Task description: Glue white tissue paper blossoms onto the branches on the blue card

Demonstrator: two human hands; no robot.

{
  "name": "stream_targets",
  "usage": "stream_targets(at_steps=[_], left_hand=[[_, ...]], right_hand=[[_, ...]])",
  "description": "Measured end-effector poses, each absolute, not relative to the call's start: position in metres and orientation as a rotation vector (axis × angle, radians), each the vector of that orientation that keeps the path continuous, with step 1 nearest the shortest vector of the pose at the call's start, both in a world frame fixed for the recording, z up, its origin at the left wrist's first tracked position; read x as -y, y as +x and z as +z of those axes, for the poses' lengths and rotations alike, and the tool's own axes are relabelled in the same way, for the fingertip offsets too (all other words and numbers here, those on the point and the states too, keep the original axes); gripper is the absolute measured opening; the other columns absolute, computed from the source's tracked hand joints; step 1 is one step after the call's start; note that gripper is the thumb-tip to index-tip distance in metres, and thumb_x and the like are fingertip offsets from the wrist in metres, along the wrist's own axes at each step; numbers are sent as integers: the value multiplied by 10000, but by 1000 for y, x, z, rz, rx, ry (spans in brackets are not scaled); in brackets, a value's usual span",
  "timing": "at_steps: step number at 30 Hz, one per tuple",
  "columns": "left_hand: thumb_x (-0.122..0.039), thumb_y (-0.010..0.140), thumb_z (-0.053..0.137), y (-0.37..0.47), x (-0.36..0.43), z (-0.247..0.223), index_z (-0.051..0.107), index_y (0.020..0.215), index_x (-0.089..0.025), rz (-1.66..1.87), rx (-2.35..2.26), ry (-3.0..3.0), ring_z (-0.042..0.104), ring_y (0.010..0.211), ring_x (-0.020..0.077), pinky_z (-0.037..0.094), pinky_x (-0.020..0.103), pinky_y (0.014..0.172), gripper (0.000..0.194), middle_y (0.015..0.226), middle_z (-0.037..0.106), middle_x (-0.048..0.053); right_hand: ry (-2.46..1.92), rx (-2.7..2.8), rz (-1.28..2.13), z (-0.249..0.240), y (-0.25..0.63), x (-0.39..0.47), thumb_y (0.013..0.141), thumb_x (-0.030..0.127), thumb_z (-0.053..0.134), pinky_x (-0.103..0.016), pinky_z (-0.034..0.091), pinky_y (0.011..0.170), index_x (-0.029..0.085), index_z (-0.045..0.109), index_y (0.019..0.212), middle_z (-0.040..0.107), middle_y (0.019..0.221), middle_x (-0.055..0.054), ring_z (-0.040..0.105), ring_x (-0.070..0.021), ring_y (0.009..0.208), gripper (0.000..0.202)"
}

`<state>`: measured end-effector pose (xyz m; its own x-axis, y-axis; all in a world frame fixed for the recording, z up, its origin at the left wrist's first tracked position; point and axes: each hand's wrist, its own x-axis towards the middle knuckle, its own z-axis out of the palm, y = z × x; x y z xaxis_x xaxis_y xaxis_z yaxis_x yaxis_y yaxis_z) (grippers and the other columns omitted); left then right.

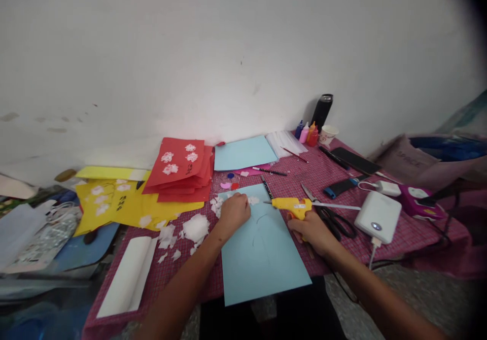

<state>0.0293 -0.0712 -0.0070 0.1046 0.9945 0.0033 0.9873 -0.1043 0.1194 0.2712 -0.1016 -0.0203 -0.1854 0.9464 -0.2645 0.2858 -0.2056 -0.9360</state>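
My right hand (310,229) is wrapped round the handle of a yellow hot glue gun (292,205). A long pale glue stick (337,206) sticks out of its back, and the nozzle points left above a light blue sheet of paper (262,259). Faint curved lines are drawn on that sheet. At the sheet's upper left edge rests my left hand (235,212), its fingers curled in; what they hold, if anything, is hidden. White scalloped paper pieces (254,200) lie beside it on the sheet. Black-handled scissors (337,219) lie behind the right hand.
Red sheets (178,170) with white paper flowers and yellow sheets (133,205) lie left. Torn white paper (196,227) is scattered near my left arm. A white power bank (378,217), a paper cup (327,134), paint bottles (313,136) and a black flask (322,109) stand right.
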Motion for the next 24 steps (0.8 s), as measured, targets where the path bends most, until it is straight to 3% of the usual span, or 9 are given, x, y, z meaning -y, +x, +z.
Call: stream_targets(at_steps=[6,14,20,24], left_hand=[[-245,938,393,29,70,-6,647,976,-192,73,-2025,2288,621,922,201,460,297,788,262,990,645,86],[-251,929,398,26,72,-4,660,939,-190,72,-1984,2347,621,889,193,458,292,777,270,970,650,82],[-221,909,434,23,75,0,674,930,-191,97,-1941,2313,617,973,195,453,297,858,244,984,676,78],[-185,899,438,13,80,2,678,958,-204,214,-1924,2306,620,979,188,453,293,873,249,996,692,65]], right_hand=[[-1556,1430,1459,-16,271,105,740,258,539,-191,219,255,197,530,621,490,404,51,337,-76,271,134],[-1507,1420,1441,-15,271,105,727,249,546,-191,259,277,197,525,589,476,394,45,372,-82,301,149],[-1523,1417,1452,-17,272,106,740,293,537,-213,228,261,187,580,689,500,415,53,338,-88,269,126],[-1505,1435,1415,-23,273,105,723,276,541,-210,278,315,184,569,609,497,401,37,367,-86,313,149]])
